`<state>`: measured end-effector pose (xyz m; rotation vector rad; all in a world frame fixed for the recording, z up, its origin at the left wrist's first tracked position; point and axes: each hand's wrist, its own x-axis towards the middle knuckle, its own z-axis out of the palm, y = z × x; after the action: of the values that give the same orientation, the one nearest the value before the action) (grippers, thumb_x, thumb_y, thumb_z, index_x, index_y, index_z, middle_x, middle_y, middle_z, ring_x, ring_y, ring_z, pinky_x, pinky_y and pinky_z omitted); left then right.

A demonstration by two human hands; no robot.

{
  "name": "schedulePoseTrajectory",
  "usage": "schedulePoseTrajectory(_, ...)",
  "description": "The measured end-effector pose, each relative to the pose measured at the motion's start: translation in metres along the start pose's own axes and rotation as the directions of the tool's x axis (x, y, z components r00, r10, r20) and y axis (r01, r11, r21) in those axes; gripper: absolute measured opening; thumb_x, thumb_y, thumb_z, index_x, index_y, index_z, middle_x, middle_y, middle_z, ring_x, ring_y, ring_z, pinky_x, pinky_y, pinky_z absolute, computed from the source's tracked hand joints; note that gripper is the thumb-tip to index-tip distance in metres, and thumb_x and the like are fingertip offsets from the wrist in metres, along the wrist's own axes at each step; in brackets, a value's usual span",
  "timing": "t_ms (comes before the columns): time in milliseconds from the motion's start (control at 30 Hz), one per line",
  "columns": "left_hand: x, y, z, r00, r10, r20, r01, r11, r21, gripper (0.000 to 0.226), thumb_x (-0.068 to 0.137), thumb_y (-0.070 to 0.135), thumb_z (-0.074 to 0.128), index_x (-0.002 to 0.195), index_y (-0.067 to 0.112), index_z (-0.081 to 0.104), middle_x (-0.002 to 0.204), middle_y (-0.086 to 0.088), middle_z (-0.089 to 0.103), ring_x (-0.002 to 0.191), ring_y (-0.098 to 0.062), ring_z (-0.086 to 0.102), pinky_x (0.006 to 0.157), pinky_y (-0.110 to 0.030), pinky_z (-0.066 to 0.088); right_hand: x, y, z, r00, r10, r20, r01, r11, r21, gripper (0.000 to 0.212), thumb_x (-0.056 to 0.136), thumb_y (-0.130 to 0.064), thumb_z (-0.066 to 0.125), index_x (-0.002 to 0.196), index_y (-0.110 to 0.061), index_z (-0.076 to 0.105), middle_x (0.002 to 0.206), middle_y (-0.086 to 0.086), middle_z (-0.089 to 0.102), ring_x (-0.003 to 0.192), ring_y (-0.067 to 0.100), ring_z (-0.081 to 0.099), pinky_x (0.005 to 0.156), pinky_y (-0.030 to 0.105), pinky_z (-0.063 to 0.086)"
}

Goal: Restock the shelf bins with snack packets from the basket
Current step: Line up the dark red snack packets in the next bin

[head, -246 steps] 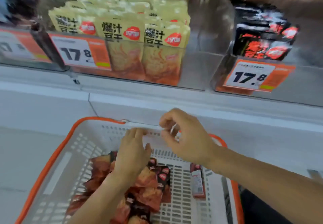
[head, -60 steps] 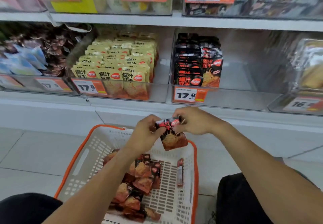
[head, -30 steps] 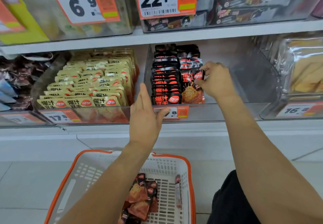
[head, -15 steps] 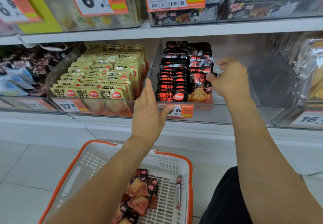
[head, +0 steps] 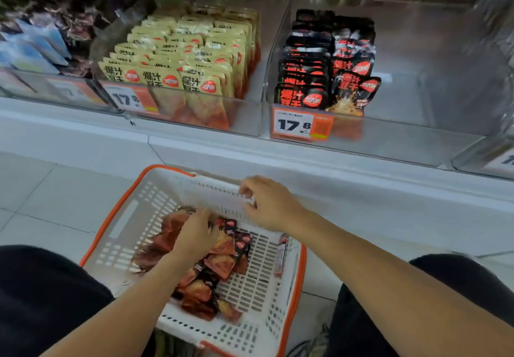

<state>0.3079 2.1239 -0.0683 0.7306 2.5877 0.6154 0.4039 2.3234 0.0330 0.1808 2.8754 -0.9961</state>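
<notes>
Left hand (head: 194, 234) rests palm-down on the packets (head: 217, 262) heaped mid-basket (head: 122, 217); fingers curl into the pile, whether one is pinched cannot be told. Right hand (head: 269, 203) hovers just beyond over the far rim, fingers loosely curled, holding nothing. Pile lies directly under the left grip, long axis toward the body. Black-packet bin (head: 389, 123) sits up and ahead, nearer the right hand.

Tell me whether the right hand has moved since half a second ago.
Yes. The right hand has dropped from the black-packet bin down to the basket, at its far rim.
</notes>
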Motion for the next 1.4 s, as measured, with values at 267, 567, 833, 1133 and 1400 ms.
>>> schedulePoseTrajectory(267, -0.036, -0.080, 0.058, 0.816, -0.359, 0.453, 0.183, 0.904, 0.386, 0.068, 0.095, 0.046, 0.056, 0.152, 0.019, 0.031, 0.157, -0.008, 0.026, 0.146, -0.031, 0.024, 0.115, -0.047, 0.031, -0.001, 0.024, 0.141, 0.835, 0.339, 0.434, -0.350, 0.935, -0.057, 0.034, 0.091, -0.014, 0.058, 0.067, -0.015, 0.034, 0.065, 0.006, 0.035, 0.057, 0.022, 0.032, 0.054, 0.034, 0.022)
schedulePoseTrajectory(567, -0.044, -0.114, 0.063, 0.816, -0.327, 0.478, 0.193, 0.932, 0.308, 0.056, 0.095, 0.047, 0.053, 0.144, 0.023, 0.042, 0.156, -0.002, 0.027, 0.145, -0.029, 0.022, 0.116, -0.056, 0.023, 0.039, 0.047, 0.256, 0.623, 0.757, 0.197, -0.762, 0.531, 0.371, 0.048, 0.091, -0.046, 0.067, 0.119, -0.010, 0.055, 0.114, 0.004, 0.063, 0.106, 0.028, 0.061, 0.086, 0.033, 0.048)
schedulePoseTrajectory(833, -0.041, -0.121, 0.065, 0.808, -0.389, 0.443, 0.283, 0.915, 0.287, 0.050, 0.094, 0.038, 0.055, 0.140, 0.023, 0.044, 0.149, -0.003, 0.033, 0.140, -0.029, 0.024, 0.113, -0.055, 0.025, 0.088, 0.070, 0.291, 0.540, 0.822, 0.178, -0.834, 0.496, 0.240, 0.058, 0.077, -0.052, 0.075, 0.120, -0.017, 0.056, 0.119, 0.010, 0.060, 0.118, 0.034, 0.054, 0.092, 0.042, 0.051)
schedulePoseTrajectory(1133, -0.019, -0.089, 0.058, 0.730, -0.596, 0.336, 0.643, 0.765, -0.040, 0.049, 0.090, 0.038, 0.062, 0.127, 0.010, 0.048, 0.120, -0.010, 0.059, 0.114, -0.030, 0.055, 0.094, -0.041, 0.048, 0.081, 0.040, 0.237, 0.639, 0.638, 0.430, -0.748, 0.646, 0.153, 0.027, 0.084, -0.017, 0.077, 0.106, -0.010, 0.062, 0.108, 0.008, 0.061, 0.098, 0.026, 0.061, 0.080, 0.035, 0.050)
schedulePoseTrajectory(1400, 0.001, 0.002, 0.010, 0.840, -0.313, 0.442, 0.502, 0.143, -0.853, 0.037, 0.095, 0.039, 0.063, 0.107, 0.004, 0.070, 0.091, -0.015, 0.075, 0.072, -0.029, 0.072, 0.063, -0.038, 0.055, 0.056, 0.001, 0.080, 0.815, 0.374, 0.442, -0.546, 0.750, 0.374, 0.033, 0.083, -0.010, 0.079, 0.113, -0.006, 0.067, 0.097, 0.007, 0.071, 0.086, 0.022, 0.069, 0.076, 0.035, 0.060)
